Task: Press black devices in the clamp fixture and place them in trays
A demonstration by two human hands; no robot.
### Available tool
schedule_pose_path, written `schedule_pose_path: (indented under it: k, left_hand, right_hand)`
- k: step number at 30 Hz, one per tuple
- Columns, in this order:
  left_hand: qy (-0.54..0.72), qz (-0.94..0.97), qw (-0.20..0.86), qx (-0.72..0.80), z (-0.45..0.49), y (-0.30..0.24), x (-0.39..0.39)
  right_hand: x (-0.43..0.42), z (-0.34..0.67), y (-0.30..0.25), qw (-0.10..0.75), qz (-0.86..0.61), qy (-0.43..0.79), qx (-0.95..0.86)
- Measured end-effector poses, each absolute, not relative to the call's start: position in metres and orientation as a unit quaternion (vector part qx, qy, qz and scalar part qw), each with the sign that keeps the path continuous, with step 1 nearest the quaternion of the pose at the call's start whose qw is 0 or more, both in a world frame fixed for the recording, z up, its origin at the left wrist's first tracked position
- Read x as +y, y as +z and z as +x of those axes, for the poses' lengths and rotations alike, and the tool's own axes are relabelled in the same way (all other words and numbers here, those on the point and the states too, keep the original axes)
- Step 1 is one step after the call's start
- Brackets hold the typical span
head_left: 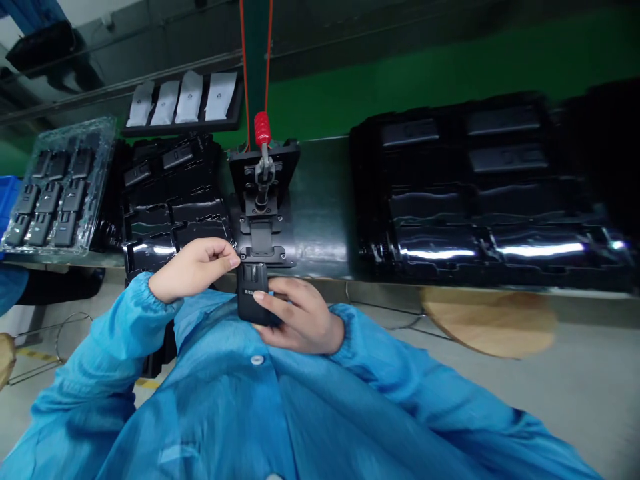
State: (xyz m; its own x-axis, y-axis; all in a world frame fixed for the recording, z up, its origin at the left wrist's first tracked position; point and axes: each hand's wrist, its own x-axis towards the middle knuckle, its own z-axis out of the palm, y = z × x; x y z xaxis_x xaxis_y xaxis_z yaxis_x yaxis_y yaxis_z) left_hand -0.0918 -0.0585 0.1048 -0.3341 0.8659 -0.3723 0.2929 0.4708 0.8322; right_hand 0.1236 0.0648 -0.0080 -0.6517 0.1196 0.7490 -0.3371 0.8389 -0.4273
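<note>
My right hand (303, 317) grips a small black rectangular device (251, 308) in front of my body, its thumb across the front. White lettering starting "Rito" shows beside the thumb, and a recess with slots lies near the top end. My left hand (197, 268) has its fingers curled in a pinch by the device's upper left corner; whatever is in it, if anything, is hidden. Just beyond the device stands a black toggle clamp fixture (263, 230) with a red handle (262, 128).
Black plastic trays with dark parts are stacked at left (173, 213) and right (430, 217). A clear tray (95, 187) holds several black devices at far left. Several white packets (189, 99) lie in a black tray behind. A wooden stool (490, 320) stands below the bench edge.
</note>
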Motion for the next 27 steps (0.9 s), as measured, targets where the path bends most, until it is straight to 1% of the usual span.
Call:
schedule_pose_path:
  k: [9, 18, 22, 27]
  left_hand:
    - [0.367, 0.336, 0.488, 0.717, -0.092, 0.104, -0.059]
    - [0.41, 0.308, 0.523, 0.681, -0.087, 0.095, -0.057]
    - [0.432, 0.304, 0.509, 0.68, -0.081, 0.094, -0.053]
    - [0.465, 0.271, 0.513, 0.669, -0.079, 0.094, -0.048]
  right_hand:
    - [0.066, 0.126, -0.007, 0.422, 0.069, 0.288, -0.857]
    - [0.069, 0.132, 0.001, 0.412, 0.057, 0.317, -0.853]
    - [0.07, 0.135, 0.002, 0.407, 0.043, 0.316, -0.856]
    - [0.072, 0.133, -0.005, 0.424, 0.032, 0.309, -0.851]
